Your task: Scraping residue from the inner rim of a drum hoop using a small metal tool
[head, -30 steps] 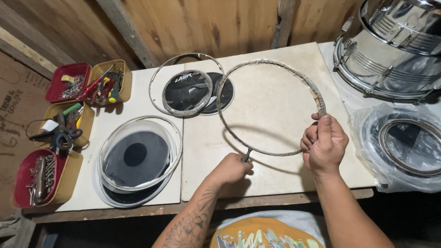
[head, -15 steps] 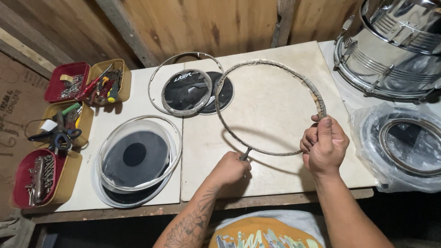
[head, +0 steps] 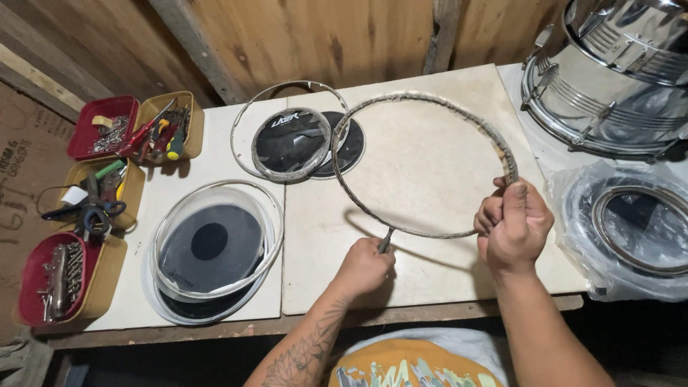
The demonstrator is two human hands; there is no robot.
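I hold a large worn metal drum hoop (head: 430, 100) tilted above the white tabletop (head: 430, 158). My right hand (head: 512, 226) is closed around its right side. My left hand (head: 365, 266) grips the hoop's near edge, by a small dark lug sticking out there. The hoop's far edge hangs over a small black drumhead (head: 290, 143) and a thin hoop (head: 244, 118) at the back of the table.
A clear drumhead with a black centre dot (head: 209, 247) lies at front left. Red and yellow trays (head: 107, 129) with tools and screws line the left edge. A chrome drum shell (head: 616, 72) stands at right, above a plastic-wrapped drumhead (head: 631, 229).
The hoop and both hands have stayed almost still; my grip on the hoop is unchanged.
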